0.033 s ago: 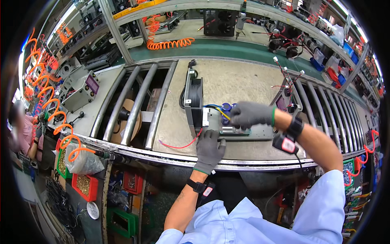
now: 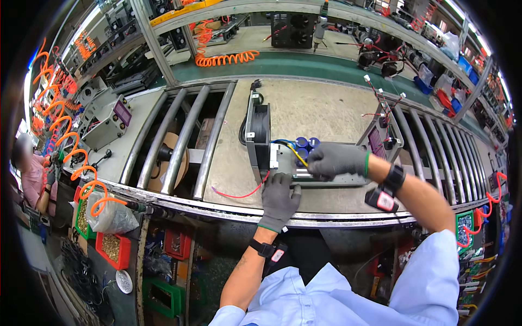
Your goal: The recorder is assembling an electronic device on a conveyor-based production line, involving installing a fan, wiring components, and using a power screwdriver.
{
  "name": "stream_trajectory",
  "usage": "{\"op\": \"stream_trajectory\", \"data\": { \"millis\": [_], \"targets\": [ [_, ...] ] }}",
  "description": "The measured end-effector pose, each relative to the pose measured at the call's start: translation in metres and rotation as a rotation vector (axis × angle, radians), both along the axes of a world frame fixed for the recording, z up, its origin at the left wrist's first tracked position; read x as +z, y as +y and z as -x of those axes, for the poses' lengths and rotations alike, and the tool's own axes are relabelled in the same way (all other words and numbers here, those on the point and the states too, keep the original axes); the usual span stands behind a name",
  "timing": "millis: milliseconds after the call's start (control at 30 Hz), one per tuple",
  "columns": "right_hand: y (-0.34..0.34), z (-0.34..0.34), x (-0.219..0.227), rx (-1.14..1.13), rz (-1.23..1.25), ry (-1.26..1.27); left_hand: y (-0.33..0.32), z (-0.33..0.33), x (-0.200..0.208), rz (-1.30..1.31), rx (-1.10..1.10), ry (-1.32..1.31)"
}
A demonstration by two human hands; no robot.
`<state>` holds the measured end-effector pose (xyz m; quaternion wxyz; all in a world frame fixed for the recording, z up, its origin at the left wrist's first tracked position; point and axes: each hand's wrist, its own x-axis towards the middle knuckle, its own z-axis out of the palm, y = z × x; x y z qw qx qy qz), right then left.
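Note:
An open metal chassis (image 2: 340,183) stands before me on the bench. A black fan (image 2: 261,127) is upright at its left end. Blue cylindrical capacitors (image 2: 302,144) rise from its circuit board. My right hand (image 2: 338,162), in a grey glove, is closed over the board, fingers curled around the end of a yellow wire (image 2: 297,154); a blue wire runs beside it. The fingertips are partly hidden. My left hand (image 2: 280,198), also gloved, rests with fingers stretched out against the chassis's near left corner. A thin red wire (image 2: 239,196) trails left from there.
Steel rollers (image 2: 184,141) flank the bench top on the left, with more rollers (image 2: 440,146) on the right. A panel with upright connector wires (image 2: 385,133) stands beyond my right hand. Orange coiled hoses (image 2: 70,155) hang at left, near a co-worker (image 2: 38,179) in pink.
My right hand has shifted slightly down over the board, still closed at the yellow wire. My left hand has stayed at the chassis corner.

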<state>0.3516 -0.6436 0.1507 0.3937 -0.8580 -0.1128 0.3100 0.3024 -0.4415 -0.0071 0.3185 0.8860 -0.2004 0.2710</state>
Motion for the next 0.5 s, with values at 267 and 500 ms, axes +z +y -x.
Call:
{"op": "stream_trajectory", "data": {
  "millis": [267, 500],
  "targets": [
    [0.015, 0.051, -0.061, -0.190, -0.351, 0.066, -0.010, -0.005, 0.018, 0.686, -0.160, 0.593],
    [-0.001, 0.020, -0.027, -0.035, 0.367, -0.448, -0.013, 0.000, 0.020, 1.025, -0.126, 0.929]
  ]
}}
